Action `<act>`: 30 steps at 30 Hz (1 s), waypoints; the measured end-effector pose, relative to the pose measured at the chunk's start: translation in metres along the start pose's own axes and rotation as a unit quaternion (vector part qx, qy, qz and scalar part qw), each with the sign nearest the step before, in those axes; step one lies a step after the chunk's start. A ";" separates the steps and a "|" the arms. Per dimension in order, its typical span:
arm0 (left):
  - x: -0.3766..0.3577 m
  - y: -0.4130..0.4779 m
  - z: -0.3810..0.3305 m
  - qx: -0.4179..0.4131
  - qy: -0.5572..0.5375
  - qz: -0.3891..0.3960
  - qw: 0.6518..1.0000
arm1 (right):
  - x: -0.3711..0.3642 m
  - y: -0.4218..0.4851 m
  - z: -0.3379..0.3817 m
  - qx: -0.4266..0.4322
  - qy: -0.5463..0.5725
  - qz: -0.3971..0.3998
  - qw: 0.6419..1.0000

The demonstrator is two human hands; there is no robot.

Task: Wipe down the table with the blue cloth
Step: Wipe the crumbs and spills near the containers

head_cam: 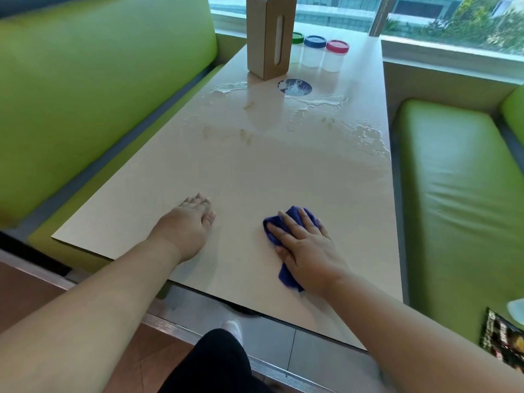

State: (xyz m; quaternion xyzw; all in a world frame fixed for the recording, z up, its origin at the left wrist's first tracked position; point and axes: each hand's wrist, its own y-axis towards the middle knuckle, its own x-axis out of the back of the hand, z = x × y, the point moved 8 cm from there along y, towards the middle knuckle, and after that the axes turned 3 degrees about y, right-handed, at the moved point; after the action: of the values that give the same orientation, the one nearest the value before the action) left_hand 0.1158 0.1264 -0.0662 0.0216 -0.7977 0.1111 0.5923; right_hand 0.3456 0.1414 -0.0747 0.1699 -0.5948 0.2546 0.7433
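The right hand lies flat on the blue cloth, fingers straight and spread, pressing it down on the near part of the desk close to the front edge. The cloth is bunched under the palm, with blue showing beyond the fingertips and beside the wrist. The left hand rests palm down on the bare desk to the left of the cloth and apart from it, its fingers relaxed and holding nothing. Farther back the surface is wet, with puddles gathered toward the right edge and faint brownish smears near the middle. At the far end a tall brown tissue box stands upright just behind a round dark sticker, and three clear jars sit beside the box in a row, with a green lid, a blue lid and a red lid. Green padded benches flank the desk on the left and right, and a magazine lies on the right one.
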 end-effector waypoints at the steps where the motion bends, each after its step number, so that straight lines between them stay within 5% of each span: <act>1: 0.000 0.001 0.000 -0.002 0.002 0.000 1.000 | 0.000 -0.008 0.000 0.010 -0.003 0.000 1.000; 11: 0.015 0.004 -0.014 -0.015 0.057 0.006 0.998 | 0.015 -0.014 -0.058 -0.162 0.000 -0.010 0.987; 18: 0.029 0.011 -0.015 -0.037 0.104 0.001 0.994 | 0.011 -0.024 -0.030 -0.083 -0.010 -0.001 0.996; 26: 0.037 0.023 -0.044 -0.063 0.111 -0.061 0.990 | 0.024 -0.018 -0.074 -0.210 -0.002 -0.013 0.978; 30: 0.029 0.034 -0.081 -0.101 0.043 -0.039 0.993 | 0.021 -0.016 -0.058 -0.111 0.006 -0.007 0.994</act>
State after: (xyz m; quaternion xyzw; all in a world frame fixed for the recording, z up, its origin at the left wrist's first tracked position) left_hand 0.1778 0.1790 -0.0215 -0.0114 -0.7771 0.0076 0.6292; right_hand 0.4044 0.1644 -0.0667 0.0884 -0.6140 0.1828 0.7627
